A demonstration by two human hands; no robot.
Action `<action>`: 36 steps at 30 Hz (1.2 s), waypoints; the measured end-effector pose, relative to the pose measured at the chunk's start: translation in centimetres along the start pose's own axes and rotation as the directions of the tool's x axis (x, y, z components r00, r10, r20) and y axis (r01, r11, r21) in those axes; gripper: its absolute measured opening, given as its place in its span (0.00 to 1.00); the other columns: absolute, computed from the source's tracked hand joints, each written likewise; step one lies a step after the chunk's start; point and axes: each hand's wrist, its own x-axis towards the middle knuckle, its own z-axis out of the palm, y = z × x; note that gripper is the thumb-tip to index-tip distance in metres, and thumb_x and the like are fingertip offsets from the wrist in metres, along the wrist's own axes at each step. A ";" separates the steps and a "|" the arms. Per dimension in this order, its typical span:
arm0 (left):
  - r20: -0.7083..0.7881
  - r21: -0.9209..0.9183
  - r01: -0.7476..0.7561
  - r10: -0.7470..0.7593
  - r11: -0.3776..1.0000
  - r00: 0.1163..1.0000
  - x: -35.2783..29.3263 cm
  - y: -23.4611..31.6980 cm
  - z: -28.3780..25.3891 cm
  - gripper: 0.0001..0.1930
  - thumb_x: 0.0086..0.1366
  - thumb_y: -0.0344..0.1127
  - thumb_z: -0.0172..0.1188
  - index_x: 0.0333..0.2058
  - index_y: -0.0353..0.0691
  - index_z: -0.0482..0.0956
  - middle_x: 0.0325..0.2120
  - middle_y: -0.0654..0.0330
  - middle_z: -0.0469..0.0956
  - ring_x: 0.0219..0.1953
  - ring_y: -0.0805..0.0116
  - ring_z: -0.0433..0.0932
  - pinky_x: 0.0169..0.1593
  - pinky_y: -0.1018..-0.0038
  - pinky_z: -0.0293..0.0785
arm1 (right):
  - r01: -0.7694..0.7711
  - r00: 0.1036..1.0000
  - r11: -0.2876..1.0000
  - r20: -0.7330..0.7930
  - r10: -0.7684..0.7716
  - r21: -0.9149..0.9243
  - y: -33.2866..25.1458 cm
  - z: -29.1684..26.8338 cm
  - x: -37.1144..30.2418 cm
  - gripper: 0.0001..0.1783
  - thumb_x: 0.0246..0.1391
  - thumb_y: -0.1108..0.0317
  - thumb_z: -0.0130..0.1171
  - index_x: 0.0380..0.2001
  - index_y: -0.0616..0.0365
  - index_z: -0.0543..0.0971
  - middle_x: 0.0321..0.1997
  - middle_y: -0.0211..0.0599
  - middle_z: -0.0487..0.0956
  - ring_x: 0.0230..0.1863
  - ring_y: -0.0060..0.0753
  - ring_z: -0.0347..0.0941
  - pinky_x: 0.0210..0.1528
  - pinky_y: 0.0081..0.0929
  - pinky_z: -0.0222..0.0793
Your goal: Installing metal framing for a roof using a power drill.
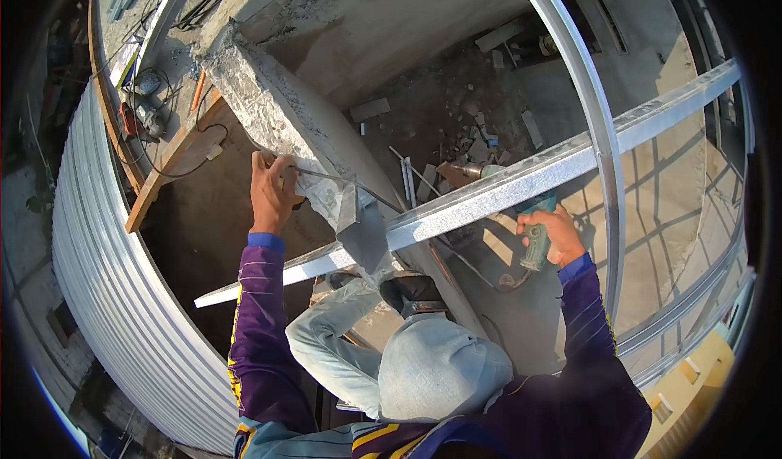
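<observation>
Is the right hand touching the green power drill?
Touching. The head view shows the right hand wrapped around the green power drill near its lower end.

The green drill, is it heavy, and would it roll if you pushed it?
The drill is probably heavy for its size, being a thick-handled power tool. Its handle sticks out from the body, so it would likely tip or wobble rather than roll.

No text, label, brand, number or sign readable anywhere in view.
</observation>
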 end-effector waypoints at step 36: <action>-0.013 -0.416 0.179 -0.203 0.892 0.979 -1.4 2.8 0.8 0.19 0.63 0.32 0.65 0.52 0.35 0.77 0.35 0.58 0.82 0.29 0.75 0.78 0.36 0.76 0.75 | 0.319 0.942 0.529 0.200 -0.271 -0.786 -6.8 -6.3 -11.3 0.31 0.38 0.75 0.65 0.53 0.58 0.76 0.41 0.39 0.83 0.42 0.35 0.79 0.47 0.30 0.73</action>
